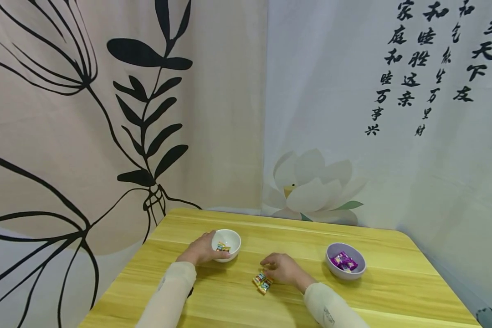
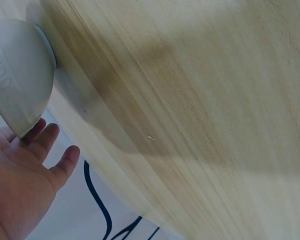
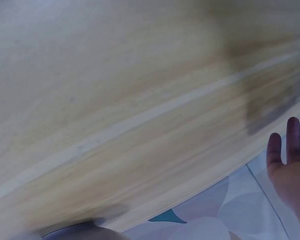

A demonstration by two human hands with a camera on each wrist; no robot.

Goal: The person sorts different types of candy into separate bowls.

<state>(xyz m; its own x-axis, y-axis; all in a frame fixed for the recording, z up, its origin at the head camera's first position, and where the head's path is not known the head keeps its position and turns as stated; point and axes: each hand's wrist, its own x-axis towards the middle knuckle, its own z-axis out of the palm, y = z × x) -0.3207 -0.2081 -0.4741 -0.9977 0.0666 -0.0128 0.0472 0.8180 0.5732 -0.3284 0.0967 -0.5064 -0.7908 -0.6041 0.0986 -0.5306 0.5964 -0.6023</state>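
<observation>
My left hand grips a white bowl at its left side, thumb at the near rim. In the left wrist view, fingertips are right at the rim of the tilted-looking bowl. Small wrapped candies lie inside it. More gold-wrapped candies are on the wooden table, just left of and below my right hand. The right fingers reach out loosely extended in the right wrist view; the thumb is hidden there.
At the right stands a light purple bowl with purple-wrapped candies. The wooden table backs onto a printed curtain. A small dark object shows beside the left sleeve.
</observation>
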